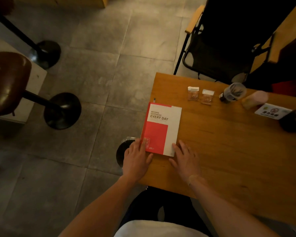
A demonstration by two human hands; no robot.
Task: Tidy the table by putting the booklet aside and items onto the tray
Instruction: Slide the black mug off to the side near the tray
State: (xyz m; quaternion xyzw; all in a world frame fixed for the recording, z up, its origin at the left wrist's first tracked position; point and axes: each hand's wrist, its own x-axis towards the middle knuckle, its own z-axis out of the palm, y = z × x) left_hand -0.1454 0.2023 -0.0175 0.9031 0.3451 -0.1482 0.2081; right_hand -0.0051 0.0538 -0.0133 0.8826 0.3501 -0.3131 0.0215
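While our 2 hands lie flat with relaxed fingers on the wooden table [229,151], the red-and-white booklet [161,129] rests closed along the table's 9 o'clock edge. Our left hand [137,159] touches the booklet's near left corner with straight fingertips, and our right hand [185,159] touches its near right corner; neither grips anything. A pen tip [154,100] pokes out just beyond the booklet's 12 o'clock end. Toward 1 o'clock from the booklet, 2 small clear packets [200,95] lie side by side, apart from it. Further toward 2 o'clock stands a clear cup [233,92] with dark contents, then a blurred pale container [254,99] and a white sign card [272,111].
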